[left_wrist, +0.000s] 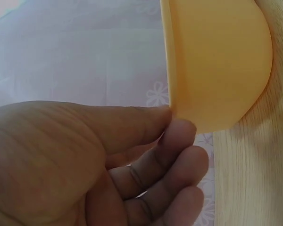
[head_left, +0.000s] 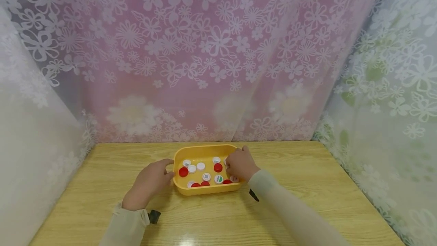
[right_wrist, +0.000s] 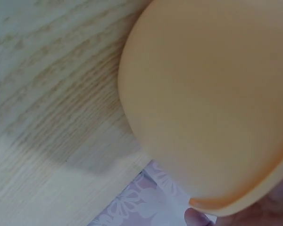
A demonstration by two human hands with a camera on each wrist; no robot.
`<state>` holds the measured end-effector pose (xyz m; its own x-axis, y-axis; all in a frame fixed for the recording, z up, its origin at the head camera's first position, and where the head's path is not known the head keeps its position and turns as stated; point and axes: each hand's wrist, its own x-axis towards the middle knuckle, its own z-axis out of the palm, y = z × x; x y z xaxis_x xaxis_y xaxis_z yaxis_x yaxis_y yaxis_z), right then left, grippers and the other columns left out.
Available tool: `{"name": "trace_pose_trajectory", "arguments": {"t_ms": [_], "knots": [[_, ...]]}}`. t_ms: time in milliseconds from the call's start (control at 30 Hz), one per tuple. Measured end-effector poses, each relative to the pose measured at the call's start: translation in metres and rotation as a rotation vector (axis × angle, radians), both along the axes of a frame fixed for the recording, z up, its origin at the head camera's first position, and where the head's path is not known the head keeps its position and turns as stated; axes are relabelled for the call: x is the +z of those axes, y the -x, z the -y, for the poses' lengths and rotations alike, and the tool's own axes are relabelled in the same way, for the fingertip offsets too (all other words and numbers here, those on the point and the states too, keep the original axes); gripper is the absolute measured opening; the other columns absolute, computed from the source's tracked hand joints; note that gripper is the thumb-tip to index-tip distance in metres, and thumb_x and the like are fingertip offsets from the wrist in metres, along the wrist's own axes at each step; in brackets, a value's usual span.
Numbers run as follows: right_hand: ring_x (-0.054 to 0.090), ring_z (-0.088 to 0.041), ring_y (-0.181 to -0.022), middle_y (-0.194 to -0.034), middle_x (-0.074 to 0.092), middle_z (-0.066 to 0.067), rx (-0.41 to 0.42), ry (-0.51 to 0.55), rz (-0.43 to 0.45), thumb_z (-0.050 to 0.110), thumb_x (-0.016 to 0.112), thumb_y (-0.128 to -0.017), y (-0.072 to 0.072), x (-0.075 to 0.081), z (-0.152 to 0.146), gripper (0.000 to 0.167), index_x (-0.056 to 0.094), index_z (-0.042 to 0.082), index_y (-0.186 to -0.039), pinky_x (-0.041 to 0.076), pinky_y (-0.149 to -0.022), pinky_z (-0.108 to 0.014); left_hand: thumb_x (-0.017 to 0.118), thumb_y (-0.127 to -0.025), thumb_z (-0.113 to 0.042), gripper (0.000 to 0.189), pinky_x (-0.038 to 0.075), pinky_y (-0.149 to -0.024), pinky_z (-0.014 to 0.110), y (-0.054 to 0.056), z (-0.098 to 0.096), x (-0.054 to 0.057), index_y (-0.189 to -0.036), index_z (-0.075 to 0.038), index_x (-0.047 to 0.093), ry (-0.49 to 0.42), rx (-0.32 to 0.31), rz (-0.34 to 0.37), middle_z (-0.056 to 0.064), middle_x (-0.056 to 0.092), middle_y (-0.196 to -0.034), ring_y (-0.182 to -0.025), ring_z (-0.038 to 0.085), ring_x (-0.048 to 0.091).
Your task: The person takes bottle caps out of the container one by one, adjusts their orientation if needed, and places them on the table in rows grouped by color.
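A yellow plastic tray (head_left: 205,191) holds several red and white bottle caps, among them a red cap (head_left: 218,167) and a white cap with a green print (head_left: 218,179). At the tray's left end, my left hand (head_left: 153,180) holds the rim; in the left wrist view the thumb (left_wrist: 146,123) meets the rim edge with the fingers bent beside it. My right hand (head_left: 241,163) reaches over the right end, fingers pointing down among the caps. White caps lie right by those fingers. The tray wall (right_wrist: 207,94) hides most of that hand in the right wrist view, so its grip is hidden.
The tray stands on a wood-grain table (head_left: 297,185). Pink flowered curtain (head_left: 205,67) hangs behind the table's far edge, with pale flowered cloth (head_left: 392,117) on the right and more on the left. A dark band piece (head_left: 154,216) shows at the left wrist.
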<state>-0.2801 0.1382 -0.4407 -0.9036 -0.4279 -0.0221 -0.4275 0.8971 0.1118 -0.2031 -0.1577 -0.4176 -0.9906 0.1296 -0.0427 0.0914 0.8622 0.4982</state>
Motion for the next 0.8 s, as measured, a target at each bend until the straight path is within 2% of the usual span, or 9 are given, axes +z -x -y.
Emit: {"name": "trace_pose_trajectory", "arguments": {"t_ms": [167, 300, 367, 433, 500, 600, 700, 800], "knots": [[0.048, -0.021, -0.076, -0.060, 0.057, 0.014, 0.003, 0.032, -0.004, 0.022, 0.076, -0.092, 0.000, -0.002, -0.003, 0.027, 0.068, 0.028, -0.066, 0.034, -0.083, -0.044, 0.072, -0.098, -0.019, 0.045, 0.056, -0.073, 0.042, 0.001, 0.000, -0.002, -0.140, -0.009, 0.064, 0.015, -0.017, -0.027, 0.003, 0.071, -0.095, -0.078, 0.017, 0.061], [0.055, -0.022, -0.080, -0.075, 0.070, 0.010, 0.026, 0.045, -0.112, 0.027, 0.077, -0.091, -0.002, 0.004, 0.000, 0.005, 0.078, 0.025, -0.087, 0.041, -0.087, -0.045, 0.072, -0.098, -0.019, 0.043, 0.057, -0.079, 0.045, 0.000, 0.001, -0.002, -0.139, -0.008, 0.065, 0.026, -0.022, -0.025, 0.004, 0.073, -0.101, -0.082, 0.018, 0.063], [0.059, -0.021, -0.082, -0.085, 0.073, 0.006, 0.045, 0.118, -0.188, 0.027, 0.077, -0.090, -0.006, 0.014, 0.004, 0.010, 0.078, 0.021, -0.098, 0.047, -0.088, -0.043, 0.071, -0.098, -0.019, 0.043, 0.057, -0.082, 0.047, 0.000, 0.002, -0.002, -0.140, -0.008, 0.064, 0.030, -0.020, -0.022, 0.005, 0.073, -0.105, -0.085, 0.019, 0.064], [0.061, -0.018, -0.082, -0.095, 0.072, 0.003, 0.071, 0.246, -0.251, 0.024, 0.076, -0.090, -0.014, 0.028, 0.010, 0.018, 0.075, 0.018, -0.106, 0.052, -0.082, -0.038, 0.071, -0.099, -0.019, 0.043, 0.057, -0.084, 0.048, 0.000, 0.002, -0.002, -0.140, -0.008, 0.064, 0.034, -0.020, -0.020, 0.006, 0.073, -0.107, -0.087, 0.020, 0.065], [0.059, -0.014, -0.075, -0.099, 0.069, 0.003, 0.120, 0.408, -0.294, 0.019, 0.074, -0.089, -0.028, 0.045, 0.017, 0.022, 0.071, 0.016, -0.110, 0.053, -0.069, -0.031, 0.070, -0.099, -0.019, 0.044, 0.057, -0.086, 0.049, 0.000, 0.002, -0.002, -0.140, -0.007, 0.063, 0.037, -0.023, -0.021, 0.007, 0.073, -0.110, -0.089, 0.020, 0.066], [0.053, -0.011, -0.070, -0.101, 0.064, 0.002, 0.225, 0.618, -0.353, 0.015, 0.071, -0.089, -0.058, 0.068, 0.029, 0.022, 0.068, 0.015, -0.110, 0.047, -0.057, -0.025, 0.071, -0.099, -0.018, 0.044, 0.057, -0.086, 0.049, 0.000, 0.002, -0.001, -0.141, -0.006, 0.063, 0.041, -0.034, -0.020, 0.008, 0.073, -0.112, -0.089, 0.020, 0.066], [0.051, -0.008, -0.071, -0.100, 0.061, 0.005, 0.322, 0.752, -0.392, 0.014, 0.070, -0.088, -0.090, 0.082, 0.040, 0.019, 0.068, 0.014, -0.107, 0.046, -0.058, -0.021, 0.072, -0.098, -0.022, 0.048, 0.057, -0.080, 0.043, 0.000, 0.002, -0.002, -0.143, -0.007, 0.062, 0.038, -0.039, 0.001, 0.005, 0.073, -0.107, -0.083, 0.017, 0.064], [0.051, -0.007, -0.075, -0.097, 0.061, 0.008, 0.357, 0.825, -0.388, 0.014, 0.072, -0.087, -0.113, 0.085, 0.048, 0.018, 0.068, 0.015, -0.105, 0.047, -0.062, -0.020, 0.076, -0.095, -0.031, 0.059, 0.053, -0.067, 0.036, 0.002, 0.001, -0.003, -0.146, -0.009, 0.059, 0.014, -0.042, 0.045, -0.001, 0.070, -0.088, -0.072, 0.014, 0.060]]}}
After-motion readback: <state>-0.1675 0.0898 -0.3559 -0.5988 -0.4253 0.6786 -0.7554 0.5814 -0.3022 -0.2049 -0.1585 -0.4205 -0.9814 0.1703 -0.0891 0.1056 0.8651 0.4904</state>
